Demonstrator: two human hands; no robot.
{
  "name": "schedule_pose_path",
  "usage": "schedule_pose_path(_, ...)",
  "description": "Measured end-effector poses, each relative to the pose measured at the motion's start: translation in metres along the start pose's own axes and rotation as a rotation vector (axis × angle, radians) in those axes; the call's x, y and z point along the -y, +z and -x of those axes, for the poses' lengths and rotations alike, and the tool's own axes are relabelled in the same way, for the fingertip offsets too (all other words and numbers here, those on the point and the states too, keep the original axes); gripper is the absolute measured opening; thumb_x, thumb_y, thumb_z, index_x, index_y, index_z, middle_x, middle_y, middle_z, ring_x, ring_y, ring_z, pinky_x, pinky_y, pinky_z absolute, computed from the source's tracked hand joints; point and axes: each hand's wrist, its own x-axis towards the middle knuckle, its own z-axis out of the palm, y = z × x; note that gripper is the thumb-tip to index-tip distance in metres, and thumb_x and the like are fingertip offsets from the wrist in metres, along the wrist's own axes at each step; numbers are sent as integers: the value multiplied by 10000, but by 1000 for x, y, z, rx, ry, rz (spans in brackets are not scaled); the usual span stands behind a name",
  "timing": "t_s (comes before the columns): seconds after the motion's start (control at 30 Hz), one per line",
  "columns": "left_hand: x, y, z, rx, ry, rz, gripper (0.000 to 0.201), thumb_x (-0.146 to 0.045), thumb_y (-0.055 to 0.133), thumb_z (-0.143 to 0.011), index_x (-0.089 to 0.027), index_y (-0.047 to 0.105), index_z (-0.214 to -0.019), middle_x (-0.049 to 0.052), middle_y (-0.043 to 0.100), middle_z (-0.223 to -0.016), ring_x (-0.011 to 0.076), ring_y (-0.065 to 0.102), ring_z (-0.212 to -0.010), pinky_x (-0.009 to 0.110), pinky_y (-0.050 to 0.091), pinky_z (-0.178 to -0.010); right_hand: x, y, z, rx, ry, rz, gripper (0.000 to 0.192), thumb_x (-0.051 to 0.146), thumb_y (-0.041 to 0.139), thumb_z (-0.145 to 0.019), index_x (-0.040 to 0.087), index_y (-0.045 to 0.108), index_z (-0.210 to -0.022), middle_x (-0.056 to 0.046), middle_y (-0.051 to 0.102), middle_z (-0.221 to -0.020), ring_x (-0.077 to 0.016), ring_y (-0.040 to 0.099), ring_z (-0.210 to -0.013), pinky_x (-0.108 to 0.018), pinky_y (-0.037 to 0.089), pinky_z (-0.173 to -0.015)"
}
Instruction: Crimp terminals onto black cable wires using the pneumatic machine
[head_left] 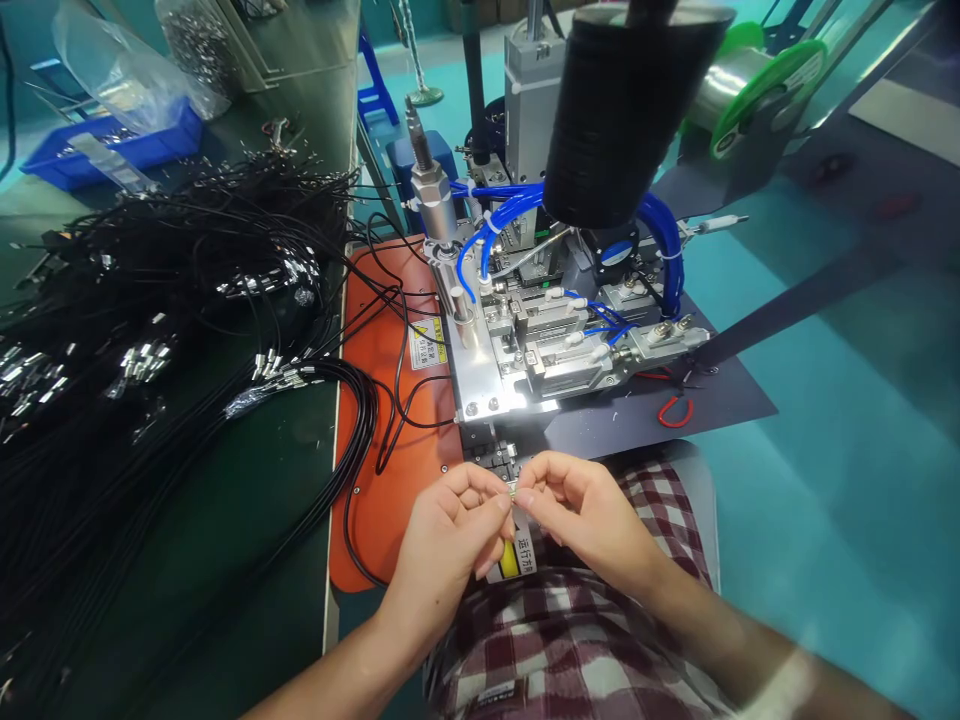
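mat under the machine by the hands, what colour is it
Orange: the mat lies under the machine, with black cables looped over it. The head view shows it.

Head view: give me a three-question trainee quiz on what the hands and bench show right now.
1. True or false: both hands pinch one small metal part between their fingertips.
2. Which side of the orange mat is the cable pile on? A) the person's left B) the person's right
3. What colour are the hoses on the machine?

Key:
1. True: the left hand and right hand meet on the small metal part.
2. A: the cable pile lies left of the orange mat.
3. Blue: the hoses on the machine.
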Motion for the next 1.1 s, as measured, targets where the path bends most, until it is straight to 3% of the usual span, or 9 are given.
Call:
schedule_pose_path(0.13, 0, 1, -1, 6, 3, 62, 153, -254, 603, -811, -146, 503, -771, -39, 569, -574, -1, 321, -356, 169, 216, -416, -8, 3, 3, -1, -16, -49, 170, 327, 558, -843, 173, 526, -780, 66, 485, -534, -73, 395, -443, -202, 308, -429)
schedule_pose_path(0.37, -1, 0, -1, -7, 1, 24, 139, -238, 590, -814, -136, 510, -763, -33, 577, -585, 0, 329, -351, 170, 210, -413, -12, 1, 3, -77, -81, 160, 102, 285, 567, -859, 183, 574, -864, 44, 546, -575, -107, 510, -500, -230, 400, -495)
schedule_pose_path(0.53, 1, -1, -2, 8, 11, 20, 129, -233, 585, -822, -138, 511, -776, -37, 576, -597, 0, 336, -354, 166, 216, -416, -11, 1, 3, -159, -265, 327, 79, 229, 562, -859, 190, 599, -801, 12, 583, -657, -130, 551, -592, -248, 422, -551)
schedule_pose_path(0.67, -2, 0, -1, 14, 12, -19, 126, -235, 580, -826, -147, 509, -771, -32, 578, -611, 11, 339, -366, 164, 226, -406, -11, 0, 5, -132, -418, 414, 123, 179, 506, -889, 188, 557, -777, -1, 564, -716, -131, 520, -628, -262, 412, -594)
schedule_pose_path(0.73, -4, 2, 2, -11, 54, -87, 121, -243, 595, -820, -151, 530, -775, -25, 581, -641, 31, 378, -406, 168, 273, -416, -10, -1, 6, -114, -466, 441, 122, 159, 485, -893, 188, 535, -785, -6, 545, -733, -137, 508, -646, -271, 403, -605)
schedule_pose_path(0.83, -4, 3, 7, -89, 240, -227, 95, -241, 636, -791, -158, 598, -765, 3, 588, -732, 90, 503, -586, 195, 390, -526, -6, -2, 9, -106, -523, 439, 116, 157, 475, -890, 190, 515, -786, -8, 518, -736, -142, 494, -658, -278, 390, -608)
schedule_pose_path(0.93, -1, 2, 9, -115, 296, -255, 100, -259, 650, -784, -163, 633, -764, 12, 579, -734, 106, 506, -640, 203, 391, -564, -2, 1, 9, -88, -372, 276, 161, 218, 470, -897, 201, 485, -737, 24, 463, -630, -120, 436, -538, -253, 350, -497)
schedule_pose_path(1.03, 0, -1, 5, -28, 84, -74, 158, -305, 649, -786, -154, 607, -774, -53, 462, -522, 53, 349, -446, 178, 249, -438, -4, 4, 7, -15, -89, 13, 206, 326, 479, -897, 209, 451, -730, 86, 341, -505, -84, 297, -411, -219, 241, -389)
schedule_pose_path(1.1, -3, -1, 1, 7, -14, 21, 191, -313, 666, -761, -141, 585, -744, -92, 377, -437, 28, 251, -390, 176, 165, -416, -8, 3, 5, 21, 0, -80, 228, 371, 513, -880, 199, 460, -741, 98, 328, -504, -66, 259, -404, -204, 204, -379)
